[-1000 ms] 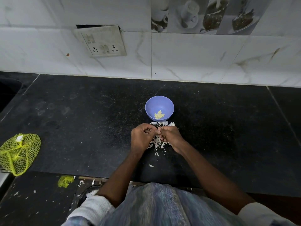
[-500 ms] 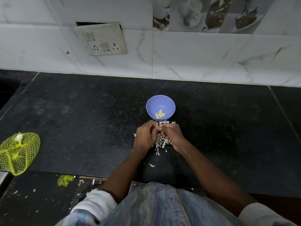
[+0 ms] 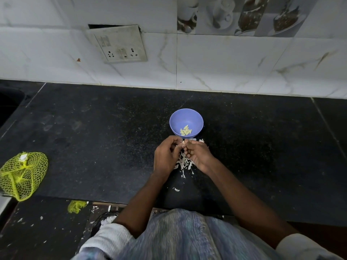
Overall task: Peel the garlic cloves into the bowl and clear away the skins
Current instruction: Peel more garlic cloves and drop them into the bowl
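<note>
— What's out on the worktop (image 3: 105, 132), starting from the left?

— One yellow net bag (image 3: 22, 174) at the far left edge, slack. A scrap of the same yellow netting (image 3: 76, 206) lies lower down, off the slab. Then nothing until the middle, where both hands work close together.

— Doing what?

— Peeling, I'd say. The left hand (image 3: 165, 155) is curled, its fingertips meeting those of the right hand (image 3: 199, 153), and between them they pinch one small pale garlic clove (image 3: 183, 146), just short of the bowl's near rim. Whether the skin is fully off I cannot tell; it is too small.

— And the bowl?

— One blue bowl (image 3: 176, 117), just beyond the hands, upright. The peeled cloves (image 3: 185, 131) in it make a small heap, about six, hard to count exactly.

— The skins?

— One loose pile of skins (image 3: 185, 165) under and between the wrists, and a stray flake (image 3: 176, 189) nearer the person. None cleared yet.

— So what comes next?

— Probably strip the last of the husk, then a short reach forward to drop the clove in the bowl. The sweeping-up looks a later job.
</note>
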